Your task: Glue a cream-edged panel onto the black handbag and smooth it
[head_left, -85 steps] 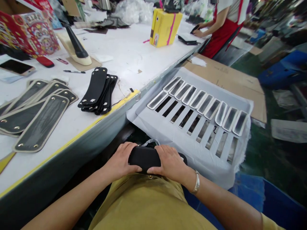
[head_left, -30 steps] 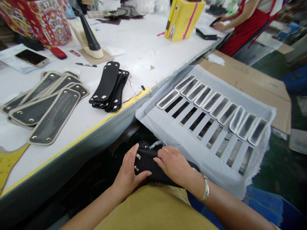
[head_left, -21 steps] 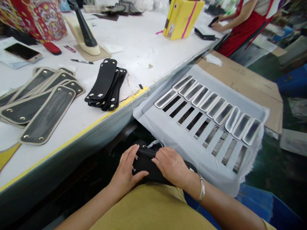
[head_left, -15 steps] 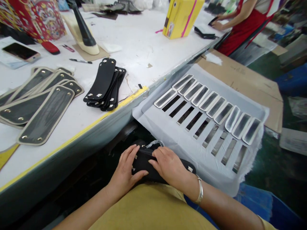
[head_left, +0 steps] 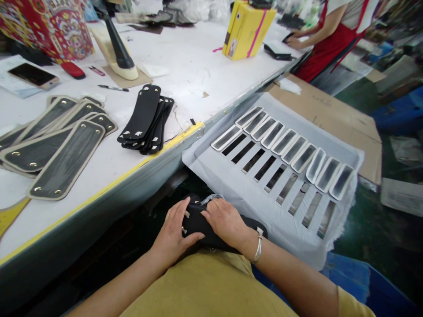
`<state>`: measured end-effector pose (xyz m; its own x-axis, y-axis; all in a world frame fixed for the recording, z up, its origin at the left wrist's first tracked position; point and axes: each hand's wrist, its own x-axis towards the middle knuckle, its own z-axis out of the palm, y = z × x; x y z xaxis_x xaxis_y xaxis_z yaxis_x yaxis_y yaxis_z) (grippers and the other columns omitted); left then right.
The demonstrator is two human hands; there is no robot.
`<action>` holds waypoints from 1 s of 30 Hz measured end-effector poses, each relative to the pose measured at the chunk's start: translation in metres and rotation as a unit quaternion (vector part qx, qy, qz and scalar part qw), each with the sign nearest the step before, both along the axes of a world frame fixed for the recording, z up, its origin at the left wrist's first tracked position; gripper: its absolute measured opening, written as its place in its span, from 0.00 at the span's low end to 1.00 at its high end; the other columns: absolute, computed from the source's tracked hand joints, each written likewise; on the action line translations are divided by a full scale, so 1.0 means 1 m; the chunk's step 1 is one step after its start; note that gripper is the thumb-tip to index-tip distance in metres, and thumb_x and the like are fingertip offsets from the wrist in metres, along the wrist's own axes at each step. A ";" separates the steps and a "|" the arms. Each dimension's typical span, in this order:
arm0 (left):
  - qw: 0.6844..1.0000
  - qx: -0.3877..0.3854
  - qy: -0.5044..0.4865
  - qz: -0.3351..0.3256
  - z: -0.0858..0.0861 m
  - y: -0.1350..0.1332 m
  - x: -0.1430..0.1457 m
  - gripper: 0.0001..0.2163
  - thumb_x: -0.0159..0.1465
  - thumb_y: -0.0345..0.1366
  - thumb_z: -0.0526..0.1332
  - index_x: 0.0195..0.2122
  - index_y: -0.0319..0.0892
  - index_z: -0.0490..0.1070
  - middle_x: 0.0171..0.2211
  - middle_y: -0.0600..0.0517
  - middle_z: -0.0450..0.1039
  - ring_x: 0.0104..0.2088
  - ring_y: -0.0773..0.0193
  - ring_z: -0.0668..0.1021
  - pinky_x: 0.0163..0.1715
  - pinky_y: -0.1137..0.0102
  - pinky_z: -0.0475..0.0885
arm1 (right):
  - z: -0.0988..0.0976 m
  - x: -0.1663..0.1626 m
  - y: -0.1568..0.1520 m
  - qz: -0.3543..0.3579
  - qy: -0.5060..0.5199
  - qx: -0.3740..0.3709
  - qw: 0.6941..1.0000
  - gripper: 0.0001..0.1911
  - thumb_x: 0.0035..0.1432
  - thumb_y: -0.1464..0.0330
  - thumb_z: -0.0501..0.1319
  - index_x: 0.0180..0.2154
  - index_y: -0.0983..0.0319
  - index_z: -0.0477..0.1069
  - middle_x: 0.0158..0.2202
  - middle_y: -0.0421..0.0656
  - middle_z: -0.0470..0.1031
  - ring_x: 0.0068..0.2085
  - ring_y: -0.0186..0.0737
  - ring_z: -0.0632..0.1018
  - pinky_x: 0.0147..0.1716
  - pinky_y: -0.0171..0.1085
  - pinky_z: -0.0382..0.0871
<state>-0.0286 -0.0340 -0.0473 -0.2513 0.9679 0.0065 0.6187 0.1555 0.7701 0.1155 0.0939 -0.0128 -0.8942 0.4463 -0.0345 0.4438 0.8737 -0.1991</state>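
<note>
A: Both hands are down at the lap, just on the near side of the slotted tray (head_left: pixel 231 189). What have they got?

B: A black leather piece (head_left: pixel 197 223), lying across the lap and almost touching the tray's near corner. The left hand (head_left: pixel 173 235) is wrapped round its left end, thumb under the near edge and fingers laid over the top.

A: And the right hand (head_left: pixel 224 222)?

B: Cupped over the middle of the piece, fingers curled toward its far edge, with a silver bracelet (head_left: pixel 257 248) at the wrist. Small metal prongs (head_left: pixel 186 214) show beside the left fingertips.

A: What's to the left of the tray?

B: The white surface (head_left: pixel 198 66). Nearest the tray sits a fanned stack of black straps (head_left: pixel 145 119), and further left again lie beige-edged panels (head_left: pixel 62 154) with studs at their ends.

A: Anything beyond the tray?

B: A yellow box (head_left: pixel 247 28) stands up there on the surface. Beside it a person in a red apron (head_left: pixel 327 39) has hands on dark flat pieces. A row of pale strips (head_left: pixel 284 145) lies along the tray's far side, above its open slots.
</note>
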 end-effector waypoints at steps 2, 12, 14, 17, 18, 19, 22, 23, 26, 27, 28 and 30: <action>1.000 0.003 -0.014 0.006 -0.001 -0.001 -0.001 0.40 0.54 0.41 0.67 0.63 0.49 0.44 0.59 0.44 0.56 0.60 0.51 0.62 0.58 0.50 0.61 | 0.003 0.005 0.002 -0.014 0.020 -0.037 0.999 0.10 0.61 0.62 0.58 0.34 0.64 0.66 0.33 0.46 0.71 0.37 0.44 0.71 0.39 0.41 0.66; 0.997 -0.008 -0.065 -0.051 -0.003 -0.004 -0.017 0.50 0.49 0.42 0.70 0.65 0.50 0.36 0.62 0.42 0.50 0.62 0.50 0.59 0.60 0.50 0.56 | 0.008 0.016 0.001 -0.040 -0.046 -0.149 0.987 0.25 0.56 0.49 0.58 0.43 0.63 0.68 0.41 0.48 0.72 0.42 0.46 0.73 0.41 0.41 0.66; 0.997 -0.014 -0.071 -0.036 -0.004 -0.004 -0.016 0.50 0.49 0.41 0.70 0.65 0.51 0.35 0.61 0.42 0.52 0.62 0.50 0.60 0.60 0.50 0.57 | 0.007 0.012 0.005 -0.036 -0.052 -0.152 0.986 0.23 0.58 0.50 0.57 0.42 0.62 0.68 0.42 0.47 0.71 0.42 0.44 0.72 0.41 0.40 0.65; 0.996 -0.023 -0.086 -0.012 -0.005 -0.005 -0.013 0.50 0.49 0.42 0.70 0.65 0.51 0.35 0.60 0.43 0.54 0.60 0.50 0.62 0.59 0.50 0.59 | 0.007 0.007 0.011 -0.029 -0.055 -0.158 0.985 0.21 0.61 0.51 0.54 0.40 0.62 0.68 0.40 0.46 0.72 0.42 0.42 0.72 0.41 0.38 0.65; 0.996 -0.024 -0.091 -0.003 -0.005 -0.005 -0.012 0.50 0.49 0.42 0.70 0.65 0.51 0.35 0.60 0.43 0.55 0.60 0.50 0.62 0.58 0.50 0.59 | 0.006 0.006 0.012 -0.030 -0.057 -0.160 0.985 0.20 0.61 0.51 0.53 0.39 0.62 0.68 0.39 0.45 0.72 0.41 0.41 0.72 0.40 0.37 0.64; 0.995 -0.022 -0.097 0.006 -0.006 -0.006 -0.011 0.51 0.48 0.42 0.70 0.65 0.51 0.35 0.60 0.43 0.56 0.60 0.50 0.62 0.59 0.50 0.58 | 0.006 0.004 0.013 -0.032 -0.060 -0.159 0.985 0.20 0.62 0.52 0.52 0.38 0.62 0.68 0.38 0.45 0.72 0.40 0.41 0.72 0.40 0.37 0.64; 0.991 -0.007 -0.130 0.043 -0.009 -0.011 -0.006 0.52 0.47 0.42 0.71 0.65 0.52 0.33 0.61 0.44 0.55 0.61 0.50 0.62 0.59 0.50 0.57 | 0.006 0.001 0.012 -0.046 -0.063 -0.143 0.987 0.20 0.64 0.53 0.49 0.36 0.61 0.69 0.36 0.44 0.72 0.39 0.40 0.73 0.39 0.36 0.64; 0.987 0.000 -0.149 0.057 -0.011 -0.013 -0.004 0.53 0.47 0.42 0.71 0.65 0.52 0.32 0.62 0.44 0.55 0.61 0.51 0.62 0.59 0.50 0.57 | 0.007 0.000 0.010 -0.054 -0.063 -0.133 0.988 0.20 0.65 0.54 0.48 0.35 0.61 0.69 0.36 0.44 0.72 0.39 0.41 0.73 0.39 0.37 0.65; 0.971 0.015 -0.221 0.088 -0.020 -0.023 0.001 0.52 0.50 0.43 0.69 0.65 0.51 0.30 0.63 0.43 0.53 0.61 0.52 0.61 0.60 0.51 0.57 | 0.009 0.000 0.000 -0.076 -0.052 -0.107 0.990 0.19 0.65 0.55 0.49 0.36 0.62 0.69 0.37 0.46 0.73 0.41 0.43 0.73 0.41 0.39 0.65; 0.967 0.016 -0.240 0.089 -0.023 -0.027 0.002 0.50 0.51 0.44 0.68 0.65 0.50 0.31 0.64 0.43 0.52 0.62 0.52 0.61 0.60 0.51 0.57 | 0.010 0.000 -0.003 -0.076 -0.043 -0.101 0.991 0.20 0.63 0.53 0.52 0.39 0.62 0.69 0.39 0.47 0.73 0.42 0.44 0.73 0.43 0.41 0.65; 0.964 0.014 -0.253 0.086 -0.027 -0.030 0.002 0.48 0.53 0.44 0.66 0.65 0.49 0.32 0.64 0.42 0.51 0.62 0.52 0.61 0.60 0.51 0.57 | 0.011 0.000 -0.007 -0.071 -0.033 -0.097 0.992 0.22 0.60 0.51 0.55 0.43 0.63 0.68 0.41 0.48 0.72 0.44 0.46 0.72 0.45 0.42 0.65; 0.961 0.009 -0.265 0.077 -0.032 -0.034 0.003 0.42 0.56 0.45 0.63 0.65 0.47 0.36 0.64 0.42 0.51 0.62 0.52 0.60 0.60 0.51 0.57 | 0.012 -0.002 -0.014 -0.056 -0.021 -0.097 0.993 0.31 0.52 0.48 0.62 0.49 0.64 0.65 0.44 0.49 0.71 0.47 0.49 0.72 0.47 0.44 0.64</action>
